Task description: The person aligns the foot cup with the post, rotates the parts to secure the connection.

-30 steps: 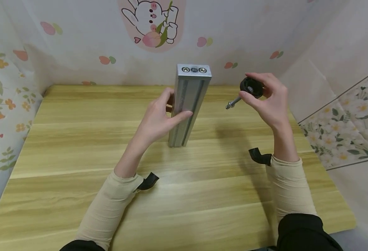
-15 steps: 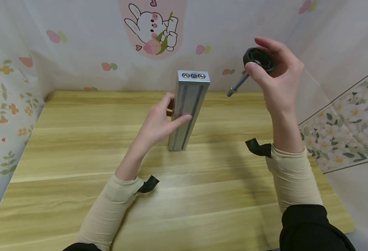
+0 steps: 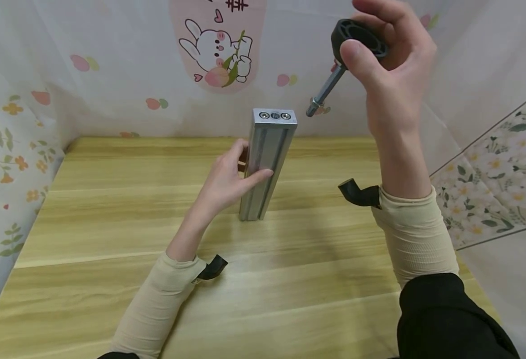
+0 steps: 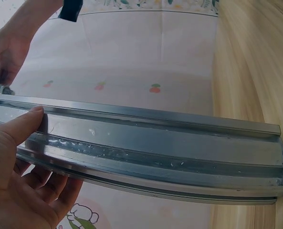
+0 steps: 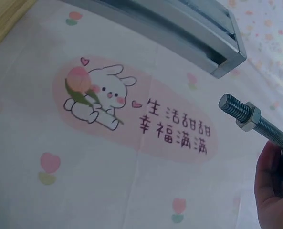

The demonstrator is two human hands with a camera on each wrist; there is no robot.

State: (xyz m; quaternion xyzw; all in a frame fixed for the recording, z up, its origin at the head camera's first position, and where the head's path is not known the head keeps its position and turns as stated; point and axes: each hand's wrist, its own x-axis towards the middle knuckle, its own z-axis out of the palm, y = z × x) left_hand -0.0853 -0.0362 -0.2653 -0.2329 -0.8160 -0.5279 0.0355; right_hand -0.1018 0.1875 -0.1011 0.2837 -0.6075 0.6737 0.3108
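An aluminium profile (image 3: 269, 149) stands upright on the table, its end plate on top showing two screw heads with a threaded hole between them. My left hand (image 3: 227, 182) grips it around the middle, thumb across the near face (image 4: 146, 138). Up and to the right of the profile, my right hand (image 3: 399, 65) pinches the black round base of a leveling foot (image 3: 357, 37). Its threaded stud (image 5: 265, 126) slants down toward the profile's top and carries a nut (image 5: 248, 117) near the tip. The stud's tip and the profile are apart.
The wooden table (image 3: 110, 224) lies beneath both arms. A patterned curtain (image 3: 123, 65) hangs right behind it, with a floral one at the left and panels at the right. Black straps (image 3: 359, 193) stick out from the sleeves.
My right hand has lifted the leveling foot higher, then brought it left, closer to the profile's top. My left hand keeps its grip on the standing profile.
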